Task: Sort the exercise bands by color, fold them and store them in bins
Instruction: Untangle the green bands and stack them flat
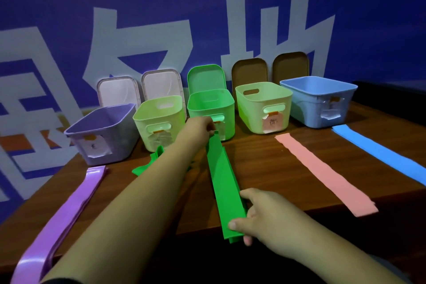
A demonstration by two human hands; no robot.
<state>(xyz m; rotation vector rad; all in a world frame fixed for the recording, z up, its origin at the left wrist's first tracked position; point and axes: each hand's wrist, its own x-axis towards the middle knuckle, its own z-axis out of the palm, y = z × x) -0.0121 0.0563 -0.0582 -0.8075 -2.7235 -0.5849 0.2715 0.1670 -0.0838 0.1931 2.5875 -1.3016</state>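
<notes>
While the green exercise band [222, 175] runs stretched over the worktop [265, 163] from 6 toward 12 o'clock, the left grip [199, 128] pinches its far end just before the green bin [208, 108], and the right grip [255, 214] clasps its near end.

Person's arms and grips.
Left grip [199, 128] and right grip [260, 212] are bare, forearms uncovered; a dark sleeve edge [54, 281] shows on the left arm.
</notes>
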